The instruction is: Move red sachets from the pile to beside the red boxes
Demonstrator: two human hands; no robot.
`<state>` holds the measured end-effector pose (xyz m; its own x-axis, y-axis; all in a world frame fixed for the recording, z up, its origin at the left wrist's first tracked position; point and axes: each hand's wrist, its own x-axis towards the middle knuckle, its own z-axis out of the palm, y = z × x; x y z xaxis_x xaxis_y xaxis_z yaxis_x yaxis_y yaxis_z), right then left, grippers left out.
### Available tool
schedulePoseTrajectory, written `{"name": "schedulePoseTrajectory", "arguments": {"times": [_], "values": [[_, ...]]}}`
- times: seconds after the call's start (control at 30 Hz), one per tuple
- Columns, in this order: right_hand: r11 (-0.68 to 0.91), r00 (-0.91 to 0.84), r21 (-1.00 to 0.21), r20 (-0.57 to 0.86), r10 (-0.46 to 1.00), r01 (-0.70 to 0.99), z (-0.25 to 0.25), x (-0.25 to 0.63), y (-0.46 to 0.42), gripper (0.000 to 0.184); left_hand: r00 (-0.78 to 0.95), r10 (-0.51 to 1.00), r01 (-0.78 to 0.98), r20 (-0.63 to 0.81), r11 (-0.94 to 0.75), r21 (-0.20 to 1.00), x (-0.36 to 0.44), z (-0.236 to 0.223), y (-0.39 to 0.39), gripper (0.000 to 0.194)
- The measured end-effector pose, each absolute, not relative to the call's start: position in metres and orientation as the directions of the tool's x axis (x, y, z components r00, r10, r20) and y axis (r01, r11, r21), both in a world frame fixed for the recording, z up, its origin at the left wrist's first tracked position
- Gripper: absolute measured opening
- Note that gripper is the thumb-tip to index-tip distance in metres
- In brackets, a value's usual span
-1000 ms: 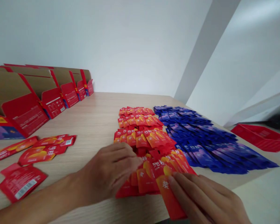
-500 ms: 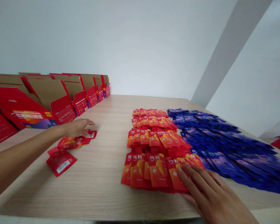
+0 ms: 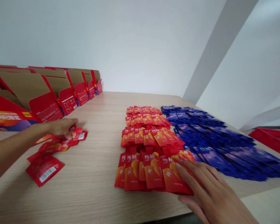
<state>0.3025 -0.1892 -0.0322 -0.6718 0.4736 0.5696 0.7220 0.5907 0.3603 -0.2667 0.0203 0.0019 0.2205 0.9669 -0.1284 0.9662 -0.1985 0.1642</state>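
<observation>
Rows of red and orange sachets [image 3: 149, 146] lie in the middle of a wooden table [image 3: 98, 180], and blue sachets [image 3: 212, 143] lie to their right. My right hand [image 3: 207, 193] rests flat, fingers stretched out, on the nearest red sachets at the front right. My left hand [image 3: 60, 127] reaches far left and lies palm down on a small pile of loose red sachets [image 3: 60, 144]; its fingers curl onto them. One more red sachet [image 3: 44, 169] lies face down nearer to me.
A row of folded red and brown cardboard boxes [image 3: 51, 93] stands open along the table's left side up to the white wall. A red tray [image 3: 270, 140] sits off the table at the far right.
My left hand left the front sachets, crossed to the loose pile at the left and now sits on it. My right hand stays on the front red row.
</observation>
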Motion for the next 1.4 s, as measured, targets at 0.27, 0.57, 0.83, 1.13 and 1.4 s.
{"name": "schedulePoseTrajectory", "arguments": {"times": [0.27,0.57,0.83,1.13,1.4], "values": [[0.596,-0.642,0.319,0.608,0.467,0.737,-0.022,0.31,-0.185,0.041,0.016,0.986,0.98,0.169,-0.049,0.194,-0.251,0.045,0.016,0.031],[0.64,-0.413,-0.288,0.565,0.714,0.712,0.056,0.275,-0.117,0.029,0.137,0.964,0.4,0.227,-0.264,0.878,-0.072,0.084,-0.008,0.038],[0.464,-0.287,-0.575,0.374,0.882,0.674,0.064,0.251,-0.041,0.023,0.175,0.984,0.21,-0.026,-0.012,0.978,0.026,0.043,0.029,0.045],[0.392,-0.221,-0.56,0.349,0.911,0.73,0.029,0.289,-0.035,0.037,0.198,0.971,0.283,-0.135,0.076,0.956,0.032,-0.006,0.054,0.052],[0.343,-0.169,-0.641,0.318,0.933,0.687,0.012,0.293,-0.028,0.042,0.109,0.984,0.516,-0.139,0.064,0.854,0.032,-0.021,0.045,0.042]]}}
